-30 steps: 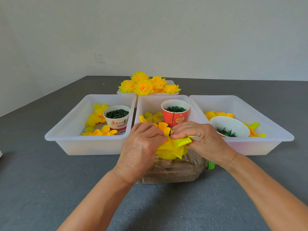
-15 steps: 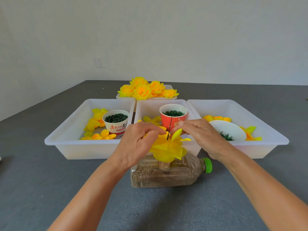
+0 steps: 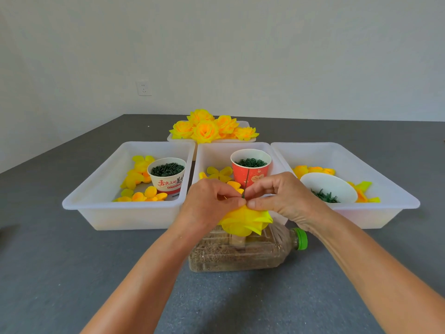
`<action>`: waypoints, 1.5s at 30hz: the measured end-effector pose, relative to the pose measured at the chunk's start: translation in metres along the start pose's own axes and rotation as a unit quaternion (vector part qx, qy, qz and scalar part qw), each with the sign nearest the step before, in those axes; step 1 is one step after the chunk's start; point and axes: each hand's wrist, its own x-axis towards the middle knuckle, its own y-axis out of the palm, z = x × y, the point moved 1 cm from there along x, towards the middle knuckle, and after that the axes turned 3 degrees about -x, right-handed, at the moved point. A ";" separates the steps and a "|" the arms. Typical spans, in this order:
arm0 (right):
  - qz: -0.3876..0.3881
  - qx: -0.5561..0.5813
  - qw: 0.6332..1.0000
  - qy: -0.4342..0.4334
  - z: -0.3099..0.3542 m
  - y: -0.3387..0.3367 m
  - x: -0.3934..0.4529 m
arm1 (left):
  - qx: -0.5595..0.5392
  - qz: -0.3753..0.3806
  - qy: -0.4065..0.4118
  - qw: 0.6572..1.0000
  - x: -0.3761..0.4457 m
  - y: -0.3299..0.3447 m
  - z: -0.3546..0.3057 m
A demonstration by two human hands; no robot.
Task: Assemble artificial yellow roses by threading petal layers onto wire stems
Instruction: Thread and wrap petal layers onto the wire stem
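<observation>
Three trays stand side by side on the bench: the left tray, the middle tray and the right tray. In the left tray a paper cup stands with loose petals to its left and in front. A second cup stands in the middle tray, petal pieces to its left. A bowl lies tilted in the right tray. Behind the middle tray sits a smaller tray (partly hidden) holding finished roses. In front of the middle tray a bottle lies on its side, cap to the right, with both hands above it.
</observation>
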 end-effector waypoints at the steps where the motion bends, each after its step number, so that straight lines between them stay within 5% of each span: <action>1: -0.001 0.003 1.000 0.000 -0.001 0.001 0.000 | -0.003 -0.001 -0.005 1.000 0.000 0.000 0.001; 12: -0.002 -0.018 1.000 -0.005 0.000 0.005 -0.004 | 0.050 0.006 -0.005 0.999 0.002 0.001 -0.002; 17: -0.058 0.025 0.998 -0.003 0.003 -0.002 -0.019 | -0.043 0.041 -0.015 0.998 0.000 -0.007 0.002; 20: -0.057 0.033 0.997 -0.031 0.004 -0.011 -0.033 | -0.134 -0.016 -0.008 0.991 -0.009 -0.017 0.006; 27: -0.064 -0.097 0.986 -0.120 0.005 -0.008 -0.045 | -0.117 -0.129 -0.082 0.981 -0.043 -0.022 0.025; 32: -0.100 -0.147 0.973 -0.148 0.010 0.001 -0.043 | -0.135 -0.069 -0.143 0.978 -0.047 -0.011 0.022; 45: -0.125 -0.417 0.845 -0.311 0.016 0.020 -0.034 | -0.316 -0.017 -0.267 0.910 -0.032 -0.001 0.018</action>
